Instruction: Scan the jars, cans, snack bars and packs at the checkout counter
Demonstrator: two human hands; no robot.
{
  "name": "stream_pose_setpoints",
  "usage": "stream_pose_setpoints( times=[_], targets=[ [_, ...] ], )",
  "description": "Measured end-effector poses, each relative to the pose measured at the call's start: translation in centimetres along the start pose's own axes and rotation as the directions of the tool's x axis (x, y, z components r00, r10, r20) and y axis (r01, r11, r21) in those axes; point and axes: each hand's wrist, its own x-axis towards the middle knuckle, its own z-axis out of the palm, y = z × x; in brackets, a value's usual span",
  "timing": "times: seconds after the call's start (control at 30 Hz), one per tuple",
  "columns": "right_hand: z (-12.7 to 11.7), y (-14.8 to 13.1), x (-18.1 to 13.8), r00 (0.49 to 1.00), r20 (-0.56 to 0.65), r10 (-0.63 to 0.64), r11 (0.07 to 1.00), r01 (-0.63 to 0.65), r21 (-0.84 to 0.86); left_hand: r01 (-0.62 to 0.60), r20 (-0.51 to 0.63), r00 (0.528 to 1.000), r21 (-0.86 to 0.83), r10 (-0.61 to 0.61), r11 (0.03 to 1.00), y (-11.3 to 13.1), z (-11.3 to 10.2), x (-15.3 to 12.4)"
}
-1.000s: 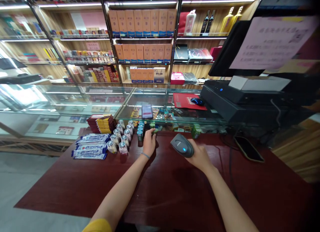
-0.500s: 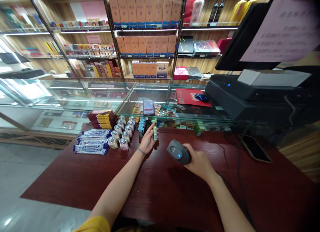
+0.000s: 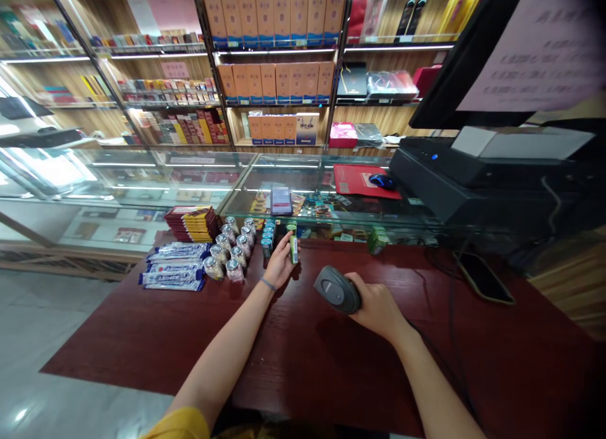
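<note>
My left hand [image 3: 279, 265] is closed on a small green pack [image 3: 294, 250] with a white label, held just above the dark red counter. My right hand [image 3: 377, 307] grips a grey barcode scanner [image 3: 337, 290] by its handle, its head tilted toward the left hand. Scanner and pack are apart. Beyond the left fingers stands another green container [image 3: 291, 227], partly hidden. A row of small blue-green containers [image 3: 267, 240] is just left of the left hand. Further left are several clear jars with silver lids [image 3: 235, 270].
Blue-and-white packets [image 3: 173, 275] lie on the counter [image 3: 189, 338] at left, with stacked maroon and yellow packs [image 3: 192, 223] behind. A glass display case [image 3: 312, 167] spans the back. At right are a phone [image 3: 483, 276], cables, a mouse [image 3: 381, 181] and a monitor [image 3: 440, 79].
The blue light on top of the scanner has gone out. Both hands keep nearly the same place, and the view has tilted slightly.
</note>
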Motion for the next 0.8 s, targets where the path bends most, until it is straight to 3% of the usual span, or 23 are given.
stream_pose_setpoints(
  times=[0.17, 0.3, 0.53, 0.8],
  targets=[
    [-0.3, 1.2, -0.2, 0.997, -0.058, 0.057, 0.998, -0.057, 0.009, 0.016, -0.031, 0.999, -0.045, -0.017, 0.999, 0.0, 0.2, -0.1],
    [-1.4, 2.9, -0.5, 0.98, -0.145, 0.139, 0.989, -0.144, -0.026, -0.049, -0.024, 0.998, 0.028, 0.05, 0.998, 0.2, 1.7, -0.1],
    [-4.0, 5.6, -1.7, 0.878, -0.292, 0.379, 0.924, -0.377, 0.065, -0.204, 0.071, 0.979, 0.298, 0.191, 0.932, -0.9, 7.3, 0.9],
    [-5.9, 8.9, -3.9, 0.731, -0.468, 0.496, 0.861, -0.484, 0.157, -0.255, 0.187, 0.962, 0.368, 0.198, 0.894, -6.8, 14.3, 3.0]
  ],
)
